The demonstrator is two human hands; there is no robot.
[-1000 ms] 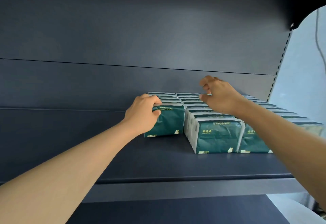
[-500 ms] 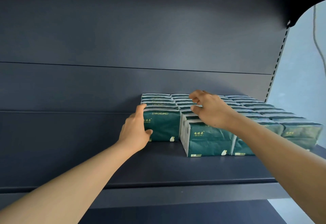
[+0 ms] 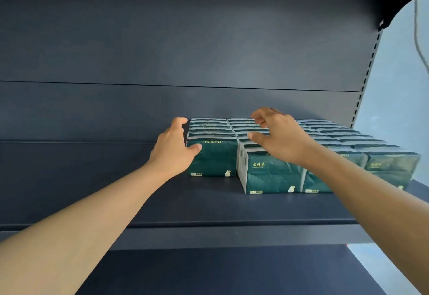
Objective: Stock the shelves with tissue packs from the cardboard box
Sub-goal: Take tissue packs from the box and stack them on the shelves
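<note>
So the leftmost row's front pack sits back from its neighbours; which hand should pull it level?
Left, probably. The left hand already touches that front pack, thumb on its face. The right hand hovers over the next row.

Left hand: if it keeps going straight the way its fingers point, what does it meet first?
The left hand lies along the left side of the leftmost row of tissue packs, fingers pointing toward the shelf's back panel. Probably that panel comes first; depth is unclear.
</note>
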